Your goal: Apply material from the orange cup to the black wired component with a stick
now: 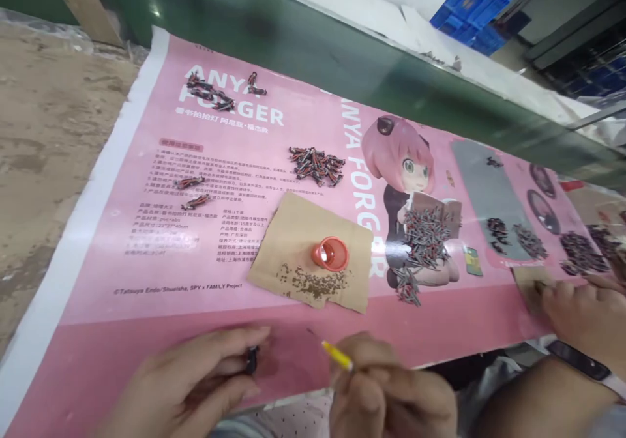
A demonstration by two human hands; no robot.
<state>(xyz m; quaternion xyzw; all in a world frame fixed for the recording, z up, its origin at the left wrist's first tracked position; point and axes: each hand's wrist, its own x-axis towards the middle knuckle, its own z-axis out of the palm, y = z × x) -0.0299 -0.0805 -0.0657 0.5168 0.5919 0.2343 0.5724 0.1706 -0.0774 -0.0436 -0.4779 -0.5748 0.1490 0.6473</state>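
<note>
1. While our left hand [190, 386] pinched a small black part [252, 360] between thumb and fingertips near the poster's [147, 242] front edge, our right hand [391, 392] was closed around a yellow-tipped tool [337, 355].
2. That tool's long axis slanted up and left, its tip aimed at the part, which lay just to its left and apart from it.
3. Beyond both hands sat brown paper [293, 229] with an orange ring [330, 253] and scattered small bits [313, 283].
4. A co-worker's hand [581, 314] rested at far right.
</note>
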